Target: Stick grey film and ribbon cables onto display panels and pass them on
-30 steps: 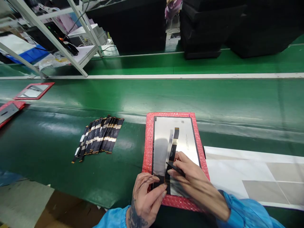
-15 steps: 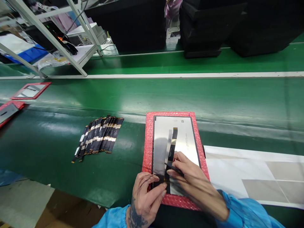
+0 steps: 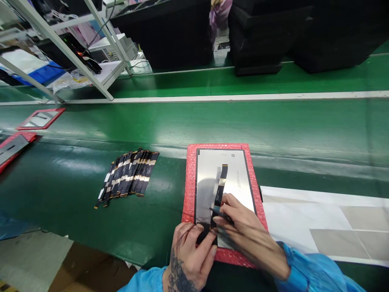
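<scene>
A flat display panel (image 3: 243, 190) with a silvery back lies on a pink bubble-wrap sheet (image 3: 190, 178) in front of me. A black flex cable (image 3: 221, 182) with a gold band runs lengthwise over the panel. My right hand (image 3: 238, 215) grips a slim black pointed tool (image 3: 217, 211), its tip crossing the cable and resting near its left side. My left hand (image 3: 193, 247) is at the panel's near edge, thumb and fingertips closed at the cable's lower end. The fingers partly hide that end.
Several more flex cables (image 3: 130, 174) lie in a fanned pile to the left. Two other panels in pink wrap, one a panel (image 3: 41, 119), are at the far left. White sheets (image 3: 298, 219) lie at right. Black bins (image 3: 255, 40) and a white metal rack (image 3: 69, 52) stand behind.
My left hand has shifted slightly right, its fingertips moving closer to the cable's lower end. My right hand and the tool have barely moved. The view has shifted a little.
</scene>
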Action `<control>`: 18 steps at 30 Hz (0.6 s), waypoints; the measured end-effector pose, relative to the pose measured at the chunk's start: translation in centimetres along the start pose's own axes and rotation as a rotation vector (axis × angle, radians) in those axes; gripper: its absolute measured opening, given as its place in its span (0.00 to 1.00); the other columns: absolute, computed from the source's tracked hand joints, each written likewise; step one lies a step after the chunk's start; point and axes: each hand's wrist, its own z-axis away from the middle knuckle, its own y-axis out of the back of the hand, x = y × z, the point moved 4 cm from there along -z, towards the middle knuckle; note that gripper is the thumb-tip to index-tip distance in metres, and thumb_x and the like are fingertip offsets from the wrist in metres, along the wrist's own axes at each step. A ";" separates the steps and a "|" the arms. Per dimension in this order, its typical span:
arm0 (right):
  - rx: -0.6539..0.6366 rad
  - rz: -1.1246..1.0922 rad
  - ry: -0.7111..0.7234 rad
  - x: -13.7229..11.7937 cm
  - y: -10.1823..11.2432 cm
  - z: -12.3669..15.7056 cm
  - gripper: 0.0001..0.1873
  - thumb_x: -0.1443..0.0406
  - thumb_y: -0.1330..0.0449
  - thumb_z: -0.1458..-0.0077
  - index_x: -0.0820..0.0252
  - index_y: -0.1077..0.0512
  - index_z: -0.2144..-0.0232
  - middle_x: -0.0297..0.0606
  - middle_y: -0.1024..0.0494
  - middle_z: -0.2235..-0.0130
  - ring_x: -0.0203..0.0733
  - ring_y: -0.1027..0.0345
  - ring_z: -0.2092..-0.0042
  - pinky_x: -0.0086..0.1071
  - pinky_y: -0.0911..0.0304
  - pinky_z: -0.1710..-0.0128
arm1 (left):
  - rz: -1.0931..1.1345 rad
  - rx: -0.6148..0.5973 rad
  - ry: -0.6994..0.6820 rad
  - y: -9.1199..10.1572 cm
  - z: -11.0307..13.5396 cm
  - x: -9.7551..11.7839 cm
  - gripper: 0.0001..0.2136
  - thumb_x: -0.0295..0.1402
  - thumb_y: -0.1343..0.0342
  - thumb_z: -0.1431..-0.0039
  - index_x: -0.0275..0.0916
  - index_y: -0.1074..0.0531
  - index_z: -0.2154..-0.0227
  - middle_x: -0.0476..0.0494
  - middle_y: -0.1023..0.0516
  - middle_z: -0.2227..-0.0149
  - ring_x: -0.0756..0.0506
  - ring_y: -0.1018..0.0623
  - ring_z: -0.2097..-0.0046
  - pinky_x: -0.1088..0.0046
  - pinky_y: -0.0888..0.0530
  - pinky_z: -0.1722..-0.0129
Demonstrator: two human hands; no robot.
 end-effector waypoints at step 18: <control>0.390 -0.036 -0.335 6.0 3.6 6.3 0.22 0.42 0.47 0.48 0.49 0.31 0.81 0.29 0.28 0.82 0.42 0.35 0.81 0.32 0.37 0.83 | 0.615 -0.164 0.742 2.0 -3.9 -5.2 0.13 0.41 0.40 0.45 0.39 0.28 0.80 0.46 0.30 0.70 0.48 0.29 0.67 0.74 0.31 0.65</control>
